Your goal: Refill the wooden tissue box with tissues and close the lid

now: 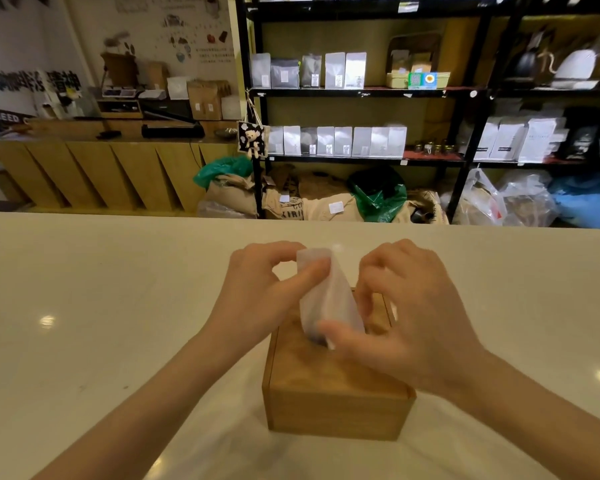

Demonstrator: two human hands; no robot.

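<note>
The wooden tissue box (333, 407) stands on the pale counter in front of me with its lid down. A white tissue (326, 296) sticks up out of the slot in the lid. My left hand (260, 296) pinches the tissue's upper edge between thumb and forefinger. My right hand (406, 317) rests over the right side of the lid, its thumb pressed against the tissue's base at the slot. The slot itself is mostly hidden by the tissue and my right thumb.
The pale counter (84, 323) spreads wide on both sides of the box. Beyond its far edge stand black shelves (465, 93) with bags and kettles, sacks on the floor, and a wooden service counter (101, 171) at the left.
</note>
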